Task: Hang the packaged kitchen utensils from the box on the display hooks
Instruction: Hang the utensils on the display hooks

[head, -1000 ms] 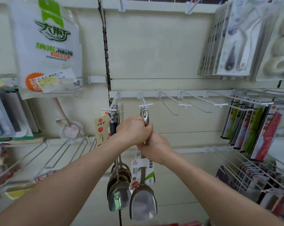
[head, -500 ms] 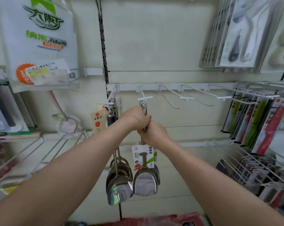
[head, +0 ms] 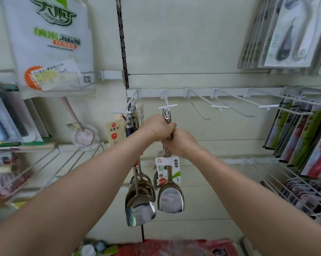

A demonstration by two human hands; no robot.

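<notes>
both hands mid-frame grip shiny steel scoop [head: 170,197] w/ card label by its handle: left hand [head: 157,126] above, right hand [head: 180,143] below. handle's hole at white hook's tip [head: 167,106].

I've just the one view, worn on the head. It faces the shelf wall [head: 183,43] square-on and close, wide-angled, with the left hand [head: 156,126] and right hand [head: 181,143] gripping the scoop [head: 170,198] at dead centre.

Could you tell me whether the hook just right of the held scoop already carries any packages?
No, that hook is bare wire along its whole length, with nothing hanging from it.
</notes>
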